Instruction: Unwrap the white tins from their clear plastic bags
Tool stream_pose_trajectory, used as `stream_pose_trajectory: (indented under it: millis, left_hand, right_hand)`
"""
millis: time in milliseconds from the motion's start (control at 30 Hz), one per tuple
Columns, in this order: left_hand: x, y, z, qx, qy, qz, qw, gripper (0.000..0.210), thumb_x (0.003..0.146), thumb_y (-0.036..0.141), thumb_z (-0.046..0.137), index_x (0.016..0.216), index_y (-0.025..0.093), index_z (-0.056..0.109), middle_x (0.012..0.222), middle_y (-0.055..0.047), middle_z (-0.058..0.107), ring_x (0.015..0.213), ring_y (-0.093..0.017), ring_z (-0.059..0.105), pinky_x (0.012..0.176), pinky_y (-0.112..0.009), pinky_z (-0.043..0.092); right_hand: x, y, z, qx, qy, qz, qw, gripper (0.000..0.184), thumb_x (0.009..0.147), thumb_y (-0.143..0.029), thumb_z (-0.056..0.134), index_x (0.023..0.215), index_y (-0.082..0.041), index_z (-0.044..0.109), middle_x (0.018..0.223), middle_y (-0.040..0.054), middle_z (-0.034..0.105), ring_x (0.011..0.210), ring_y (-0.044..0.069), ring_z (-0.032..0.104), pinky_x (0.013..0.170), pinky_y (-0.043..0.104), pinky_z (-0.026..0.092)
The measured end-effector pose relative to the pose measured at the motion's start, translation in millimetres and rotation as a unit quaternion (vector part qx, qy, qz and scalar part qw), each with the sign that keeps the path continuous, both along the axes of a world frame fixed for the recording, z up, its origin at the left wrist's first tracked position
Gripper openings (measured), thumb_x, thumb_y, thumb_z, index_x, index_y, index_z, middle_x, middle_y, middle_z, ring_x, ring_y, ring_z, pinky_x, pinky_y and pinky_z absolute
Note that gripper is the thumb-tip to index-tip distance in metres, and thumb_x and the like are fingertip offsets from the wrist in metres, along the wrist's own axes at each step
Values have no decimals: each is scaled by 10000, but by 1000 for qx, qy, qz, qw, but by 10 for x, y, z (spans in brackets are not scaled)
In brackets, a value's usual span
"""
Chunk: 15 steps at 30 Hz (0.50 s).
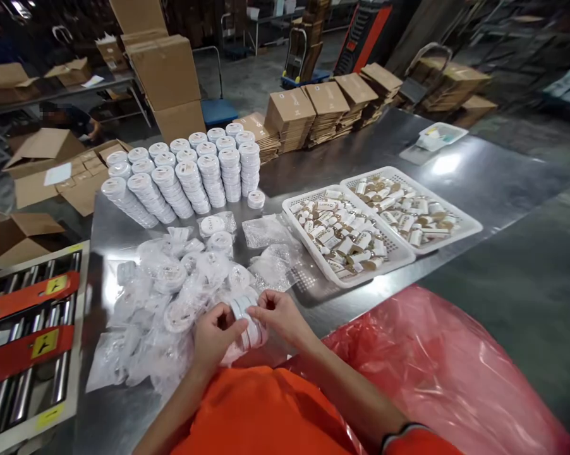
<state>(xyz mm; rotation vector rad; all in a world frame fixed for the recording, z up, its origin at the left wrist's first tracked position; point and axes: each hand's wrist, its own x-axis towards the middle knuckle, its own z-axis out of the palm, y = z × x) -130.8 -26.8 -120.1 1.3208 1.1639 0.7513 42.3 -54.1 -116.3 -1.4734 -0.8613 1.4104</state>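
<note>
Close to my body, a white round container (248,330) is held between my two hands, tilted on its side. My left hand (218,335) is closed on its left side with thumb and fingers. On the other side my right hand (281,316) pinches at its upper edge; whether there is loose film there I cannot tell. Beside my left hand lies a heap of white round containers in clear bubble bags (185,284). Behind the heap stand rows of stacked white round containers (190,180), and a single white container (256,199) sits next to them.
Two white baskets (344,282) of small bottles with white labels stand to the right. Flat bubble bags (270,232) lie before them. Folded cartons (292,117) line the table's far edge. A red plastic bag (436,366) bulges at right, a roller conveyor (33,328) at left. A person (76,123) is behind.
</note>
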Motion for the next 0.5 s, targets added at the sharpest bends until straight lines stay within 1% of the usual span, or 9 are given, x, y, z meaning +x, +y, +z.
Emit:
stream_pose_trajectory:
  millis: [100,167,233,300,367,400,433,500]
  left_hand:
    - [18,23,-19,-57,-115,62,990,421,628,309,789,532,185,399,522,80,334,528,-78,281,523,-229,228]
    - [13,34,8,-76,-159,77,981,475,613,342,793,544,196,346,527,86,307,519,-75,267,518,-222,243]
    - [4,34,50,-92,-185,81,975,523,605,387,786,567,208,295,531,91,287,504,-74,262,506,-219,259]
    - [-1,27,89,-124,-215,85,965,555,574,384,799,572,211,271,524,93,284,490,-70,263,488,-213,260]
    - [2,21,112,-152,-237,90,955,574,541,341,817,561,206,259,515,95,279,482,-64,263,479,-205,255]
    - [7,20,117,-160,-242,94,952,580,531,318,821,553,203,253,510,95,272,480,-61,258,476,-201,253]
    - [14,20,117,-162,-242,96,952,581,530,304,819,546,201,247,504,96,267,477,-59,255,475,-200,253]
    - [30,27,105,-154,-231,101,956,579,543,299,804,534,201,233,489,95,260,469,-58,251,471,-202,253]
  right_hand:
    - [-9,26,-5,20,76,-36,996,431,584,-441,819,551,-193,468,487,-77,455,494,76,395,500,235,294]
    - [3,54,0,29,127,-42,991,431,569,-425,833,563,-191,470,509,-73,477,505,78,414,513,235,310]
    - [24,79,4,26,166,-36,985,420,555,-413,844,638,-200,492,535,-79,489,502,83,430,509,235,319]
    - [41,93,-3,26,178,-18,984,401,592,-411,823,795,-210,541,557,-90,485,498,89,432,505,235,327]
    - [38,98,-27,27,154,5,988,402,672,-419,759,949,-211,556,590,-86,501,514,99,448,517,241,352]
    - [26,99,-45,26,129,14,991,373,710,-416,718,973,-208,555,608,-78,515,528,105,466,530,247,370]
    - [9,101,-64,24,98,16,995,314,742,-405,674,952,-205,553,624,-68,528,542,112,485,542,255,389]
    - [-41,100,-96,25,19,0,1000,163,789,-355,582,846,-210,534,632,-54,531,559,127,510,555,269,414]
